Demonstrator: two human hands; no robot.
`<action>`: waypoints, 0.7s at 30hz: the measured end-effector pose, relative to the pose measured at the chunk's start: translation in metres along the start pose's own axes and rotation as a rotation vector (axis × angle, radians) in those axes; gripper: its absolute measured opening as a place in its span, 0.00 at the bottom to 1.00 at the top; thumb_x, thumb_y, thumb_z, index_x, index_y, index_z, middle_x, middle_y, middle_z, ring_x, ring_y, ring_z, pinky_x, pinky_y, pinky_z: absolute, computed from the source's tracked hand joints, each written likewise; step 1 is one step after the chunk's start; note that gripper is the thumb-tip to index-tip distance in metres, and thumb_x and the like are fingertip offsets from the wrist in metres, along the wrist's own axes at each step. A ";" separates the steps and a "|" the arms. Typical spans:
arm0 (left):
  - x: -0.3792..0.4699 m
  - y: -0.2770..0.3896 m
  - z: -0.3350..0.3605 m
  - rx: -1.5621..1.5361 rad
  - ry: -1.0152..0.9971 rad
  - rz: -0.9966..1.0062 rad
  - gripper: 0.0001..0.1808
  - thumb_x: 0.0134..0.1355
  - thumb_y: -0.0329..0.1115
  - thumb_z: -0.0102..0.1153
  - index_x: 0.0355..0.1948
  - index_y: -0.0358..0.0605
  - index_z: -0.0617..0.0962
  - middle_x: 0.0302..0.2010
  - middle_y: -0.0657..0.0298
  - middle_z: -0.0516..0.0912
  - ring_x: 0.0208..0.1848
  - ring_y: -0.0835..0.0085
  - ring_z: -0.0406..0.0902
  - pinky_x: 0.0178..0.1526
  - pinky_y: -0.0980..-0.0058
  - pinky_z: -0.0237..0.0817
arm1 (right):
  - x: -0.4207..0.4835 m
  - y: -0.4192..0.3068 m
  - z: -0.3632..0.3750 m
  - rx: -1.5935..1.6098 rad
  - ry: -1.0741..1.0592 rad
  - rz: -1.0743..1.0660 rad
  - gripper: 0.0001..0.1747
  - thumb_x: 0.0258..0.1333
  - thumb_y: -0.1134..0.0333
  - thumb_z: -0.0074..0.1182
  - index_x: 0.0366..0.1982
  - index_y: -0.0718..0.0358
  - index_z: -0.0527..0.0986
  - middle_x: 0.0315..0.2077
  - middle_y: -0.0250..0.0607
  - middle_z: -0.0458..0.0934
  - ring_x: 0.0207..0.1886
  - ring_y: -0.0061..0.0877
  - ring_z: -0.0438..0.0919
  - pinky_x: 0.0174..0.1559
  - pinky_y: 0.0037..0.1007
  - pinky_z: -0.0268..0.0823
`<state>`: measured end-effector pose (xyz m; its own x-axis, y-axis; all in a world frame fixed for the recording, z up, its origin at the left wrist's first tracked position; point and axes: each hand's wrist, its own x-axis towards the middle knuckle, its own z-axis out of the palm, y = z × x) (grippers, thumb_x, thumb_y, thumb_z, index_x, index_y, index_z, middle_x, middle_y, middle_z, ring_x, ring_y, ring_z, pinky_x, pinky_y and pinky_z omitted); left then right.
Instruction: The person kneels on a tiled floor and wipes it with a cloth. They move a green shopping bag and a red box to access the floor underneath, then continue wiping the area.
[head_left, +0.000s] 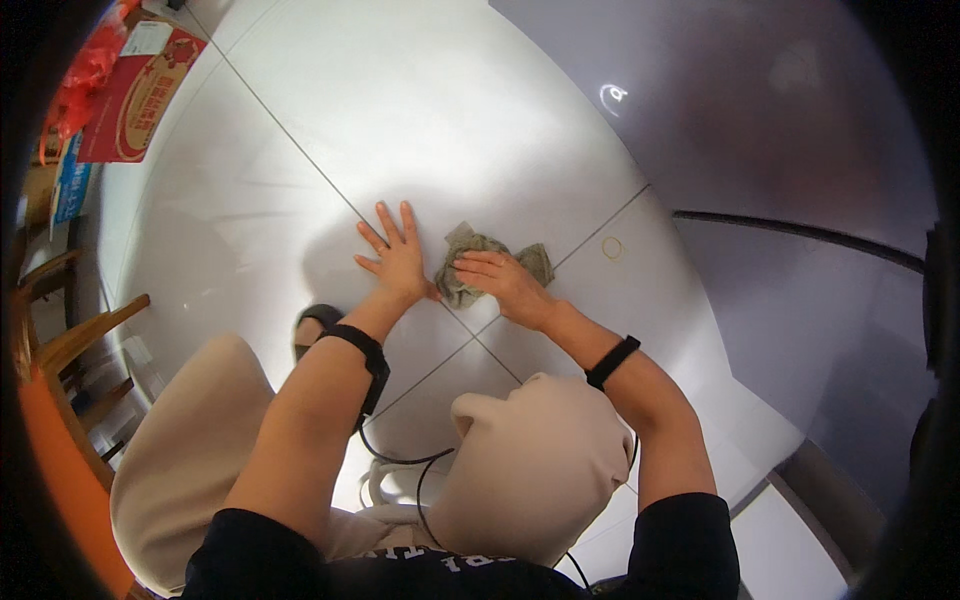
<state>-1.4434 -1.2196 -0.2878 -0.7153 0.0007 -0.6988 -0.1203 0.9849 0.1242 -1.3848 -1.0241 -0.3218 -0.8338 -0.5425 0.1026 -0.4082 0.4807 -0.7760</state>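
My right hand (510, 286) presses flat on a crumpled grey-green cloth (471, 289) that lies on the white tiled floor (420, 97). Its fingers rest over the top of the cloth, and a ring shows on one of them. To the left of the cloth, my left hand (396, 259) is planted on the tiles with its fingers spread and nothing in it. A thin yellowish ring, perhaps a rubber band (612, 248), lies on the floor to the right of the cloth.
Glossy grey panels (735, 112) with a dark strip rise at the right. At the upper left stand a red printed box (135, 105) and a red plastic bag (90, 64). Wooden chair parts (97, 330) line the left side. My knees and a sandalled foot (309, 330) are close below.
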 end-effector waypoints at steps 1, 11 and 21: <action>0.001 -0.001 0.001 0.000 -0.009 -0.002 0.85 0.25 0.40 0.84 0.71 0.55 0.29 0.70 0.42 0.20 0.70 0.32 0.20 0.60 0.23 0.33 | -0.008 -0.002 -0.008 0.003 -0.023 0.000 0.28 0.46 0.87 0.44 0.51 0.62 0.76 0.55 0.43 0.74 0.62 0.38 0.68 0.65 0.38 0.57; 0.002 0.001 0.002 0.067 -0.012 -0.042 0.86 0.25 0.42 0.84 0.70 0.57 0.26 0.70 0.45 0.18 0.70 0.33 0.19 0.59 0.23 0.37 | -0.048 0.083 -0.108 -0.401 0.242 0.457 0.27 0.58 0.78 0.45 0.60 0.55 0.68 0.66 0.40 0.58 0.69 0.42 0.54 0.70 0.41 0.47; 0.002 0.006 0.001 0.049 -0.022 -0.059 0.86 0.25 0.39 0.84 0.70 0.58 0.26 0.70 0.45 0.17 0.70 0.33 0.19 0.61 0.24 0.36 | -0.287 -0.063 -0.034 -0.320 0.224 0.766 0.29 0.51 0.85 0.44 0.55 0.58 0.72 0.62 0.45 0.64 0.64 0.44 0.61 0.64 0.43 0.56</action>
<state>-1.4452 -1.2135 -0.2892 -0.6924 -0.0539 -0.7195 -0.1272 0.9907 0.0482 -1.1325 -0.8754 -0.2806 -0.9622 0.1434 -0.2314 0.2399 0.8485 -0.4718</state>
